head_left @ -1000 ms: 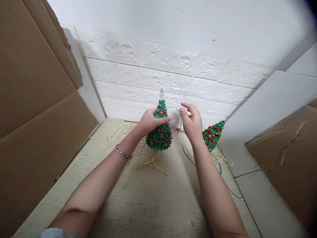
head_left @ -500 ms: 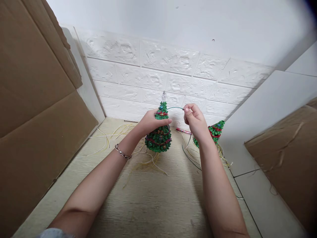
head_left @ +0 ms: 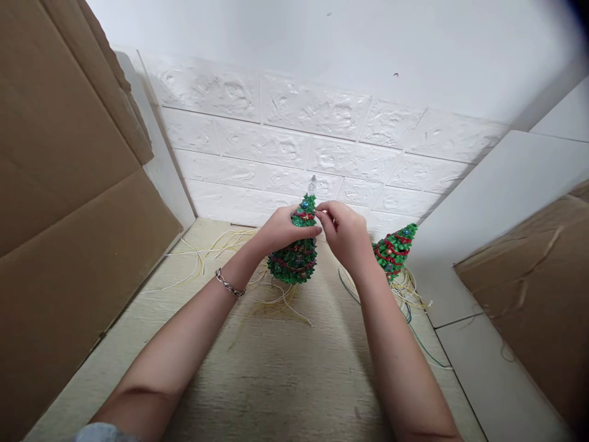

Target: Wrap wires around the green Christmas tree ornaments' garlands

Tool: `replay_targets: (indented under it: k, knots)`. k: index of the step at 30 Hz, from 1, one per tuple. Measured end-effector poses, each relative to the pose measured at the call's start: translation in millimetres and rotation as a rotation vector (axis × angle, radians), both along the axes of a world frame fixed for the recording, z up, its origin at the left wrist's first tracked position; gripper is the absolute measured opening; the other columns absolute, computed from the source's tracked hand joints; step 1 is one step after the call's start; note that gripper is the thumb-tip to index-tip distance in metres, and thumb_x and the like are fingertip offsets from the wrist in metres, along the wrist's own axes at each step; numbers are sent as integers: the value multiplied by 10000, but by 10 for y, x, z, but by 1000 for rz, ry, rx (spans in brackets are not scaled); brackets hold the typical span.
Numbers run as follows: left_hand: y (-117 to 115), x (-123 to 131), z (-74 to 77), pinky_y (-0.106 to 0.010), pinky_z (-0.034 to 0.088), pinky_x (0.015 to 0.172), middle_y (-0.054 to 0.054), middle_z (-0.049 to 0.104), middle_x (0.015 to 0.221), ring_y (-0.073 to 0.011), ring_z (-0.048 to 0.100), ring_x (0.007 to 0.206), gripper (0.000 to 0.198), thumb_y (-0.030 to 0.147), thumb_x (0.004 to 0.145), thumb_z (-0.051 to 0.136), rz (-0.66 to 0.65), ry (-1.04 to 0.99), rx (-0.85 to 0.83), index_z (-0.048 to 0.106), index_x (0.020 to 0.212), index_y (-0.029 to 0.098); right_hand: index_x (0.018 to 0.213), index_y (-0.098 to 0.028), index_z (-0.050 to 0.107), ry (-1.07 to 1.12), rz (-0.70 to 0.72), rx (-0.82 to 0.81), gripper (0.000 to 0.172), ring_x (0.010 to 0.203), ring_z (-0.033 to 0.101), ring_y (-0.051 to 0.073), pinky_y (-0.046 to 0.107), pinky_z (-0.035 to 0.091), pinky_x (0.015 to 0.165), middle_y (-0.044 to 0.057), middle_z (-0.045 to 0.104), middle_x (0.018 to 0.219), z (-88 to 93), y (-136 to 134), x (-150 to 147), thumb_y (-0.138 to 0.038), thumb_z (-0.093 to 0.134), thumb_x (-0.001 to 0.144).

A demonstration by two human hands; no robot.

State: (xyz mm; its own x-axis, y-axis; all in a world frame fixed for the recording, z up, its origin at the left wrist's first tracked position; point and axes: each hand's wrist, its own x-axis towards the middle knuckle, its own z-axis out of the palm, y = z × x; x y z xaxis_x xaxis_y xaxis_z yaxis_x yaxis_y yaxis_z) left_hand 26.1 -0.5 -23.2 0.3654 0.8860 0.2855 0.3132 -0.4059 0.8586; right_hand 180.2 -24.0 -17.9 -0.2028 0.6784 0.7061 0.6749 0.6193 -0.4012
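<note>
My left hand is wrapped round the upper part of a small green Christmas tree with red garland, shiny baubles and a clear pointed tip. The tree stands on the table, its top tilted slightly right. Thumb and forefinger of my right hand are pinched together against the tree's right side, just below the tip. The thin green wire seen between these fingers and the tree half a second ago is now mostly hidden by them.
A second decorated tree leans at the right, beside tangled white, yellow and green wires. More loose wires lie at the left. Cardboard stands on the left, another cardboard piece on the right, a white brick-patterned wall behind.
My right hand has moved left, bringing the green wire's end from well out beside the tree right up to it. The tree's top has shifted slightly right and down.
</note>
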Motion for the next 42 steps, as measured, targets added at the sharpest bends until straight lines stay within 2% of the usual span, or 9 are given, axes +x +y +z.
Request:
replay_targets:
  k: [6,11,15,19,25,28,32,37,42]
  knots:
    - [67,-51,-22,-306,436,701,-16,610,769,-157,561,730,394,455,616,734,126,-174,-44,615,825,142,1091,-210,463,171,-17,-174,255,617,537,150,290,404,615,-6,586,727,4,-2,94,-296,480,851]
    - [88,-83,-22,-317,450,711,-24,617,781,-162,572,734,413,438,589,762,157,-211,-76,613,829,137,898,-215,508,210,-71,-150,99,602,515,143,278,388,614,-22,556,656,54,13,231,-279,456,843]
    - [67,-55,-37,-322,450,707,-24,611,769,-169,572,738,395,440,611,743,125,-157,-43,609,828,137,761,-206,533,148,-111,-59,112,673,542,153,282,396,660,10,598,707,76,4,226,-247,457,832]
    - [32,-6,-42,-306,425,683,-9,586,746,-155,539,715,381,458,629,721,94,-19,35,594,807,145,745,-208,539,69,-128,27,154,693,554,165,300,405,686,28,625,731,54,-2,118,-244,430,848]
    - [-19,20,1,-267,373,615,24,540,697,-126,488,672,283,399,662,674,49,54,56,536,726,161,773,-212,552,-84,-134,3,182,790,589,196,387,417,834,51,654,792,20,-50,-57,-215,402,877]
    - [-29,14,20,-268,377,620,20,554,705,-127,493,678,276,401,667,668,42,66,61,550,727,159,869,-215,559,-108,-140,-4,143,815,592,192,499,331,978,46,661,879,24,-93,-39,-233,419,890]
    - [-7,-17,22,-282,404,657,1,603,762,-140,531,714,316,419,661,686,56,7,15,602,810,153,1009,-230,541,-82,-164,-64,153,834,602,187,617,212,1032,52,656,1020,79,-138,109,-284,470,885]
    - [37,-61,6,-314,430,686,-21,620,777,-162,557,724,363,435,638,708,97,6,-8,623,845,149,828,-224,565,-101,-174,-57,144,804,601,174,635,150,1057,9,677,874,163,-154,250,-262,445,896]
    - [30,-53,3,-323,420,692,-19,608,779,-168,546,737,373,468,637,703,61,59,17,608,819,157,813,-232,579,-96,-207,43,182,776,592,172,589,182,1066,13,679,858,116,-135,143,-235,425,909]
